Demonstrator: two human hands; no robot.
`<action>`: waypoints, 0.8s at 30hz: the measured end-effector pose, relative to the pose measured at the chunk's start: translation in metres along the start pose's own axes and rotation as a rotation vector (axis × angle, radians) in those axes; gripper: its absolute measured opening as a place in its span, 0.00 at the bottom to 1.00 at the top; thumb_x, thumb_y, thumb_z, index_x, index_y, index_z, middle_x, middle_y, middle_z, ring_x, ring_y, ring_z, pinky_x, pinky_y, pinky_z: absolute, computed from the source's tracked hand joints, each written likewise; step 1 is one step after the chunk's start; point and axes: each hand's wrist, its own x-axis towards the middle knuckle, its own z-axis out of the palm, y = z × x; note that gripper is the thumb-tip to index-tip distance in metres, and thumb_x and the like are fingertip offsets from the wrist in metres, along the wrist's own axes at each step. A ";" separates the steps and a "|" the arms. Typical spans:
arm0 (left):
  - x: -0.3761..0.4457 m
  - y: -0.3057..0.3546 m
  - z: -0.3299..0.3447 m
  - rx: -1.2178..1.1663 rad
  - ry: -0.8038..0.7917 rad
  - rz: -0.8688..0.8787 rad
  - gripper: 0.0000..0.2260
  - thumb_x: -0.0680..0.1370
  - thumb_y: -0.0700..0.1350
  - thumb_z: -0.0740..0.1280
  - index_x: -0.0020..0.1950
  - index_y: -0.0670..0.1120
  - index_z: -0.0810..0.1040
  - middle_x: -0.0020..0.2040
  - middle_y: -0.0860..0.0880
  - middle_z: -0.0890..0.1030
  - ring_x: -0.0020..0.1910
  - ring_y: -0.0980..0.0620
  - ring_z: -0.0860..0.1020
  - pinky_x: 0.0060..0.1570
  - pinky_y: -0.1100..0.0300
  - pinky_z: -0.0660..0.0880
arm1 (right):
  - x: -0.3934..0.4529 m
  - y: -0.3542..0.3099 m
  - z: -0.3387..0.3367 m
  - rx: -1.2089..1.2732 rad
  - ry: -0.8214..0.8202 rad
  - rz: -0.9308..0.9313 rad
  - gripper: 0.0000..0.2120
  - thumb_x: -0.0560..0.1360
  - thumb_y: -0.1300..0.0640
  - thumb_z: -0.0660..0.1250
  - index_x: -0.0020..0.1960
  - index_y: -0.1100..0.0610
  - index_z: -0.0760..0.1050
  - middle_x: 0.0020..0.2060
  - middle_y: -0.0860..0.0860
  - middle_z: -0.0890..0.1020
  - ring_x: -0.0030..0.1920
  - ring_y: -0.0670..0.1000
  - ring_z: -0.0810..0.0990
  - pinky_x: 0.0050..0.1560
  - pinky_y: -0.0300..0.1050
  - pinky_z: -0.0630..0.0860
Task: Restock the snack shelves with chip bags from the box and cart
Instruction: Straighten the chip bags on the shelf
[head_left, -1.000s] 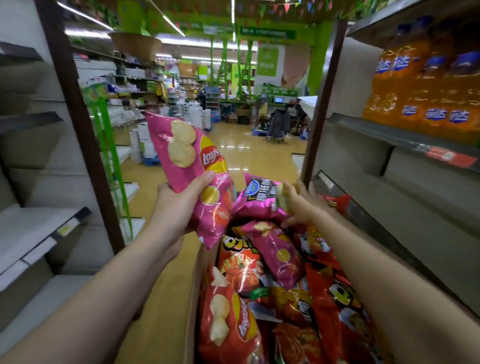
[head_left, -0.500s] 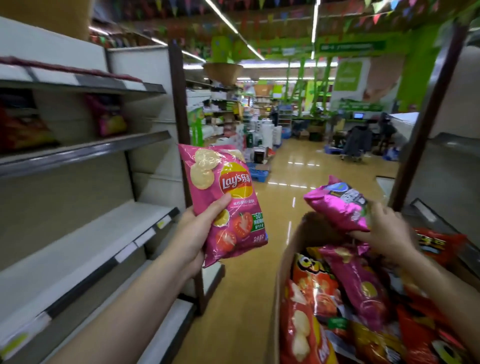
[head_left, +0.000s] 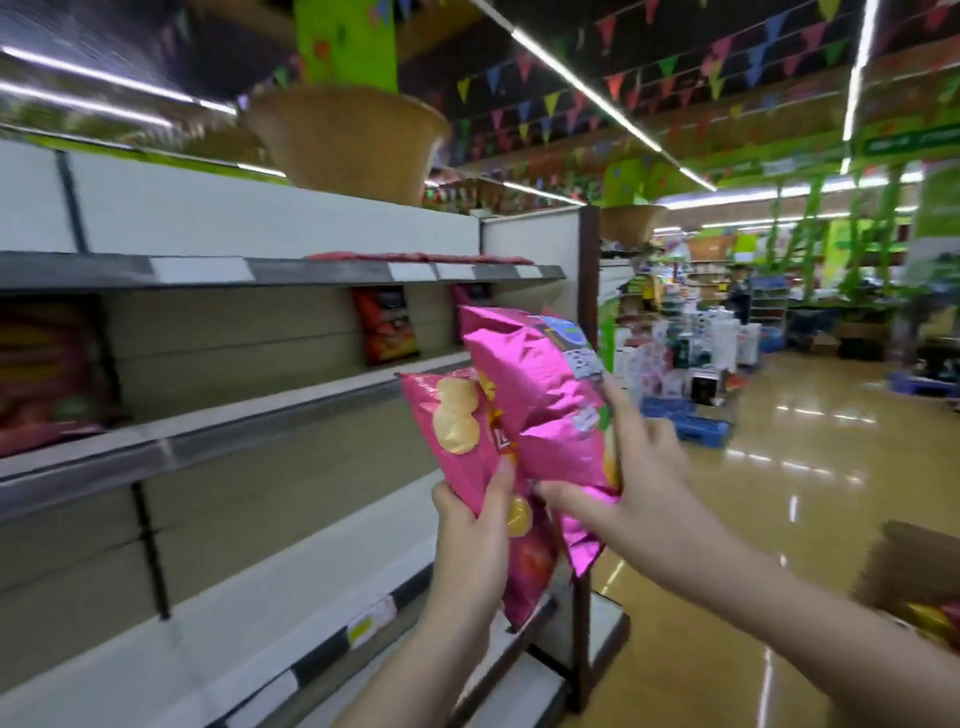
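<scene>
My left hand (head_left: 470, 551) grips a pink Lay's chip bag (head_left: 452, 431) by its lower part, held upright in front of the snack shelves (head_left: 218, 426). My right hand (head_left: 639, 478) holds a second, shinier pink bag (head_left: 535, 384), which overlaps the first bag from the right. Both bags hang in the air at the level of the middle shelf, near the shelf unit's right end. The cardboard box (head_left: 904, 566) with more bags shows only at the lower right edge.
A red-orange chip bag (head_left: 384, 325) stands at the back of the middle shelf, and blurred red bags (head_left: 47, 374) sit far left. A brown end post (head_left: 589, 322) closes the shelf unit. The glossy aisle floor (head_left: 779, 493) runs right, with a blue pallet (head_left: 685, 423) beyond.
My view swung left and up toward the shelves. My right hand lifted the shiny pink bag out of the box and brought it against the Lay's bag in my left hand.
</scene>
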 end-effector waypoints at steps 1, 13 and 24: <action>-0.009 0.008 -0.020 -0.046 -0.003 0.003 0.30 0.66 0.65 0.72 0.63 0.56 0.70 0.59 0.50 0.82 0.56 0.47 0.81 0.59 0.43 0.75 | -0.010 -0.023 0.010 0.010 -0.036 -0.039 0.50 0.65 0.28 0.62 0.78 0.39 0.40 0.58 0.49 0.62 0.62 0.48 0.61 0.67 0.46 0.61; -0.123 0.089 -0.226 0.028 0.129 0.029 0.39 0.63 0.68 0.60 0.64 0.42 0.74 0.45 0.46 0.86 0.41 0.51 0.85 0.33 0.62 0.78 | -0.093 -0.179 0.098 0.552 -0.159 -0.218 0.22 0.73 0.48 0.72 0.62 0.36 0.66 0.57 0.52 0.73 0.56 0.41 0.75 0.58 0.35 0.73; -0.111 0.113 -0.256 0.240 0.131 0.177 0.22 0.66 0.56 0.70 0.54 0.44 0.78 0.41 0.50 0.86 0.37 0.57 0.84 0.30 0.70 0.74 | -0.077 -0.204 0.139 0.475 -0.367 -0.037 0.63 0.48 0.21 0.71 0.72 0.27 0.37 0.73 0.42 0.61 0.71 0.45 0.67 0.74 0.51 0.63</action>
